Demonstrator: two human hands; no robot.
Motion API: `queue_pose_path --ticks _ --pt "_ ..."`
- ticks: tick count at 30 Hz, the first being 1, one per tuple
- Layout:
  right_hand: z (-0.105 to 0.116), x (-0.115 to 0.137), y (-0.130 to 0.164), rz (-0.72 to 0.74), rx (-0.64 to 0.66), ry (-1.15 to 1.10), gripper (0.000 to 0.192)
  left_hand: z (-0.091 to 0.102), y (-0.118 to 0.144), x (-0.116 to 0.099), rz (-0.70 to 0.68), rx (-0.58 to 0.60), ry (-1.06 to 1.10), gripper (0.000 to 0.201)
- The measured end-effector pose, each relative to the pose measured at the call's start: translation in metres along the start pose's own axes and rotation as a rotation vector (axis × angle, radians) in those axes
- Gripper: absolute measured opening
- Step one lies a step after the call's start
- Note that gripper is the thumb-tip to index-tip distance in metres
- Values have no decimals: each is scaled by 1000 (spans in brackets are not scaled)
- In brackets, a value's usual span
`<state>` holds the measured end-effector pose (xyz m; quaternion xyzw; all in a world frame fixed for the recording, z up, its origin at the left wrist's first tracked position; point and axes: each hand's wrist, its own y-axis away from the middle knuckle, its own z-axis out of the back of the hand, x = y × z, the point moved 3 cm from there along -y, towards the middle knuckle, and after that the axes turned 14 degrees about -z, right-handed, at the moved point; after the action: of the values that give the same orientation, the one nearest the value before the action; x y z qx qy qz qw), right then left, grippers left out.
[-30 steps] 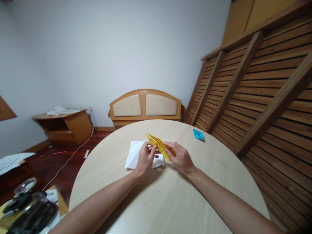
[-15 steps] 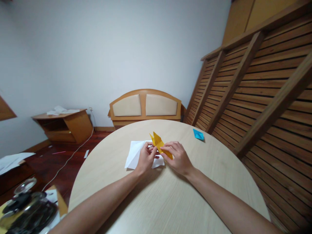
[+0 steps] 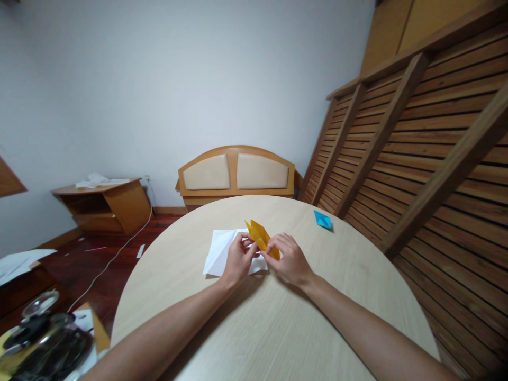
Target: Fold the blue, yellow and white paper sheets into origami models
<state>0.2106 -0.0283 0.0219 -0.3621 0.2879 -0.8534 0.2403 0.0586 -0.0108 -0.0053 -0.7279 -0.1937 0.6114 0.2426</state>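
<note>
A piece of folded yellow paper point(image 3: 259, 233) with pointed flaps is held between my two hands, above the table. My left hand point(image 3: 238, 257) pinches its lower left edge with thumb and fingers. On its right side, my right hand point(image 3: 289, 258) grips the paper near the lower end, fingers bent over it. Beneath my left hand lies a creased white sheet of paper point(image 3: 215, 254), partly covered by the hand. A small folded blue paper shape point(image 3: 323, 219) rests farther off to the right.
The round wooden table point(image 3: 254, 328) has its far edge near a headboard point(image 3: 237, 172). Slatted wooden panels point(image 3: 416, 159) lean along the right. To the left stand a low cabinet point(image 3: 123, 206) and, closer, a cluttered surface with a dark object point(image 3: 51, 349).
The yellow paper has tilted and its flaps sit closer together and slightly lower. My right fingers have shifted a little along it. The white sheet and blue shape have stayed put.
</note>
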Motion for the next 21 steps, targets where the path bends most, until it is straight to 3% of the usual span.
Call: queue_pose_path --ticks 2,4,7,11,15,21 --pt "-1 2 3 89 48 -38 6 1 -1 1 -6 -14 -7 40" --pt "-3 3 5 144 99 -84 10 3 -2 2 -20 -24 -18 40" --pt "-6 2 6 126 118 -111 15 3 -2 3 -27 -10 -13 41" --pt "-6 -1 3 52 27 -85 11 2 -2 2 -16 -1 -2 40" --pt "0 -4 0 6 -103 -46 23 3 -2 1 -16 -37 -17 39" --pt "1 -12 -1 -106 -114 -82 14 4 -3 2 8 -44 -23 41"
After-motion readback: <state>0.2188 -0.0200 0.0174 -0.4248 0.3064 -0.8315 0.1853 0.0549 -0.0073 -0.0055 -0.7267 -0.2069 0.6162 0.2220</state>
